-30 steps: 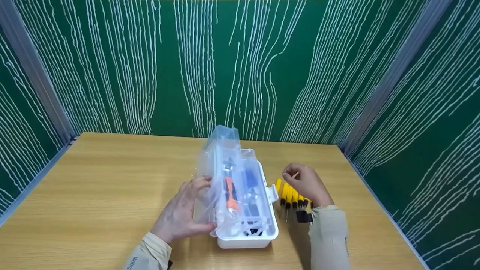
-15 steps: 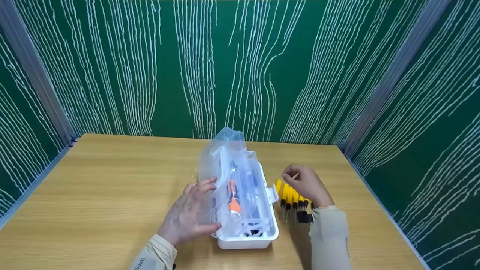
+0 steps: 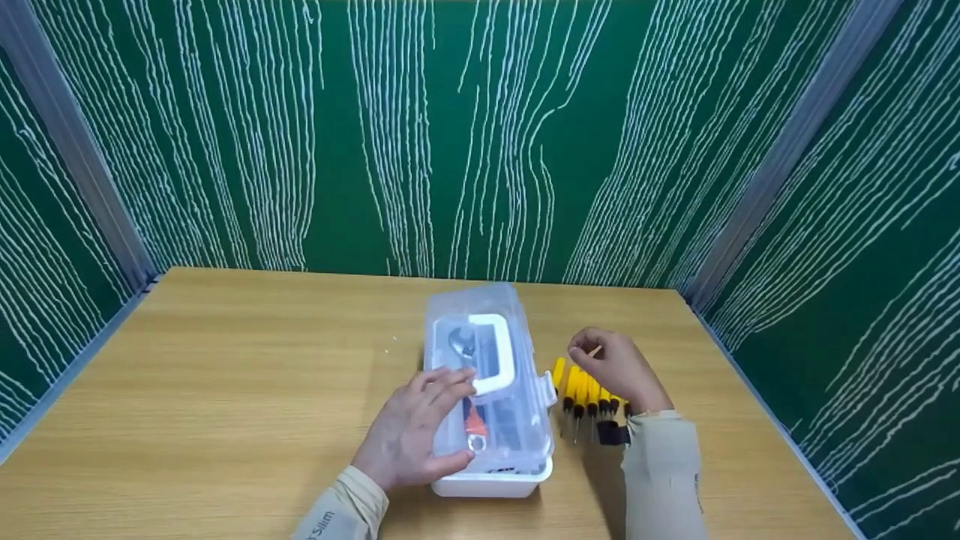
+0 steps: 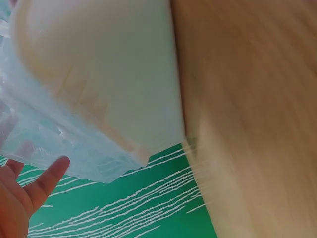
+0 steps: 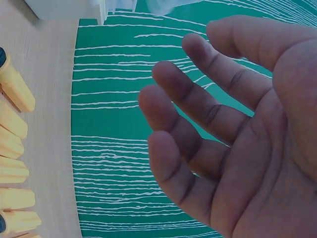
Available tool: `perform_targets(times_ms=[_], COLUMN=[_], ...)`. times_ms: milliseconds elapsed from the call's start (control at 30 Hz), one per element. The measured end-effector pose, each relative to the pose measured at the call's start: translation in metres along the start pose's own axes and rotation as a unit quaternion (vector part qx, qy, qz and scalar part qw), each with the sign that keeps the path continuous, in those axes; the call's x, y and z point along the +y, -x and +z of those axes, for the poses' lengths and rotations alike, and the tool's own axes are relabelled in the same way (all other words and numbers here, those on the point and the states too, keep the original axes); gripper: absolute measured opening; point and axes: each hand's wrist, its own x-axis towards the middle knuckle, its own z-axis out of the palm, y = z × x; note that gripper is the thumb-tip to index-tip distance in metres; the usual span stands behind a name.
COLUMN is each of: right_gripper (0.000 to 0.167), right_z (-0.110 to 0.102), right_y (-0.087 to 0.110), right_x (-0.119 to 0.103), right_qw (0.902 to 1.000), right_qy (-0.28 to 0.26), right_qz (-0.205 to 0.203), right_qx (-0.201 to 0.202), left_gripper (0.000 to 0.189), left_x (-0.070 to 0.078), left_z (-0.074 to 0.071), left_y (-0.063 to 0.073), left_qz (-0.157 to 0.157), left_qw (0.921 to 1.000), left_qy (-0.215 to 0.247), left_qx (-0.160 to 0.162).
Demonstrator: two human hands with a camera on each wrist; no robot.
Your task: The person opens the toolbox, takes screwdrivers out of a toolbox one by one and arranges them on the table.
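Observation:
A toolbox with a white base (image 3: 491, 487) stands on the table, its clear lid (image 3: 472, 300) lying over the base. On the lid is a white carry handle (image 3: 505, 352). Through the plastic shows an orange-handled adjustable wrench (image 3: 475, 426). My left hand (image 3: 416, 435) touches the lid's near left part, fingers spread; in the left wrist view its fingertips meet the clear plastic. Right of the box, my right hand (image 3: 619, 367) hovers above several yellow-handled screwdrivers (image 3: 579, 386). The right wrist view shows that palm (image 5: 262, 163) holding nothing, fingers loosely bent.
A white latch (image 3: 549, 388) sticks out from the box's right side, close to the screwdrivers. Small white specks (image 3: 390, 345) lie on the wooden table (image 3: 225, 390) left of the box. Green walls with white lines (image 3: 480, 135) enclose the table behind and at both sides.
The lid has swung rightward from standing raised on the left to lying over the base. My left hand has moved right with it. The right hand stays nearly in place.

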Motion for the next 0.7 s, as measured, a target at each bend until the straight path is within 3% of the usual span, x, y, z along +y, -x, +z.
perform_targets(times_ms=[267, 433, 700], right_gripper=[0.014, 0.015, 0.035], right_z=[0.001, 0.002, 0.009], right_y=[0.002, 0.003, 0.003], right_x=[0.002, 0.002, 0.0], right_qw=[0.9999, 0.9987, 0.9948], right_qy=[0.01, 0.024, 0.035], right_qz=[-0.012, -0.033, 0.001], right_qx=[0.0, -0.032, -0.095], left_gripper=[0.071, 0.069, 0.073], left_x=[0.001, 0.001, 0.002], left_z=[0.004, 0.008, 0.014], left_y=[-0.001, -0.002, 0.0], left_qz=[0.008, 0.01, -0.018], left_qw=[0.9999, 0.9992, 0.9958], left_qy=[0.011, 0.037, 0.087], left_qx=[0.005, 0.002, -0.024])
